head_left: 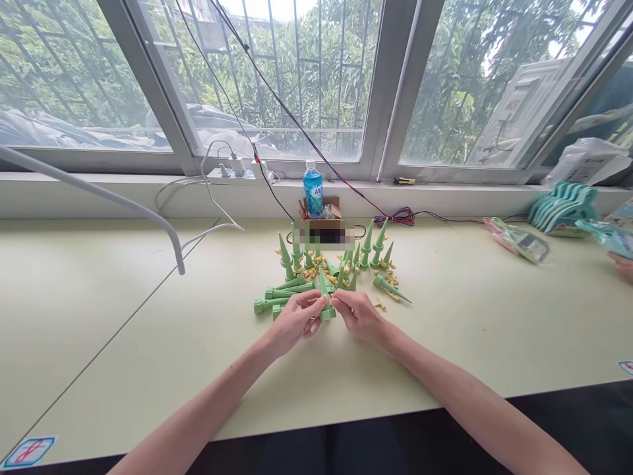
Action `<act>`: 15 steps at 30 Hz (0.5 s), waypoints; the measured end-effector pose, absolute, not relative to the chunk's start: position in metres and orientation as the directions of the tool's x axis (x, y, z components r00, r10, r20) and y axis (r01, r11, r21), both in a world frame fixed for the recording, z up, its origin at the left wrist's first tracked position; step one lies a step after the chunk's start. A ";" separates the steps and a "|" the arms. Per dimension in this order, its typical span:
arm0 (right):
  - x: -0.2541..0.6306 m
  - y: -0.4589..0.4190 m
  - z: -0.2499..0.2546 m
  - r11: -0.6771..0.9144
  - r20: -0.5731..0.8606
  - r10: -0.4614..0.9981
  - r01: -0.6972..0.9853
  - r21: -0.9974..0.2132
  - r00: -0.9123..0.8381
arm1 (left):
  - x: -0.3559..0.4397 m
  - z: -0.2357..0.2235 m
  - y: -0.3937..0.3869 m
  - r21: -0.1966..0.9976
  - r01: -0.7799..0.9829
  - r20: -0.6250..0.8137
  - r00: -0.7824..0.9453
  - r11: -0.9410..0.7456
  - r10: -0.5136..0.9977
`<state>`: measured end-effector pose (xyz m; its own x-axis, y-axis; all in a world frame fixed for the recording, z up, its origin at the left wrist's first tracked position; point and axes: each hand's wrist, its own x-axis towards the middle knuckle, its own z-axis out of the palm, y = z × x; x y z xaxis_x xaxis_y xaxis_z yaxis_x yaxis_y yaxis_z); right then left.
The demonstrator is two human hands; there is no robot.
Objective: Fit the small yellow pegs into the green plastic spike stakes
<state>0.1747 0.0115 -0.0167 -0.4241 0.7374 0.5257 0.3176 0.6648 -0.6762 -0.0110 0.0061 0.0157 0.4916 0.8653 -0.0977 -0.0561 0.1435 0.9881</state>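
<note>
My left hand (301,314) is closed around a green plant watering spike (327,314), held point up with its wide collar at the bottom. My right hand (357,313) is pinched against the spike's right side; the fingertips hide whatever small piece is between them. Just beyond my hands, several more green spikes (366,245) stand upright. Others, such as a green spike (285,304), lie on their sides to the left. One spike (392,289) lies at the right. Small yellow T-shaped valves (380,303) are scattered among them.
A blue-liquid bottle (313,191) stands by a small cardboard box (324,227) at the back. Coiled cable (395,216), bagged items (519,241) and teal hangers (564,208) lie right. A white bent tube (148,214) crosses the left. Another person's hand (621,265) shows at the right edge.
</note>
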 end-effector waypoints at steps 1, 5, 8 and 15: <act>0.174 0.011 -0.017 0.663 0.527 0.739 0.318 -0.677 -0.420 | -0.011 0.014 0.007 0.992 -0.050 -0.076 0.484 0.115 0.872; 0.172 0.011 -0.015 0.627 0.504 0.767 0.295 -0.721 -0.397 | -0.009 0.010 0.006 0.995 0.023 0.075 0.416 -0.093 0.906; 0.171 0.010 -0.014 0.579 0.465 0.798 0.273 -0.768 -0.384 | -0.006 0.009 0.004 0.974 0.034 0.200 0.351 -0.226 0.915; 0.171 0.012 -0.015 0.612 0.500 0.779 0.284 -0.738 -0.378 | -0.009 0.010 0.006 0.996 0.006 0.079 0.437 -0.091 0.896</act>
<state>0.1710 0.0119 -0.0147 -0.3781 0.7791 0.5000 0.2838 0.6117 -0.7384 -0.0094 0.0065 0.0098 0.4366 0.8962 0.0794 0.0060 -0.0911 0.9958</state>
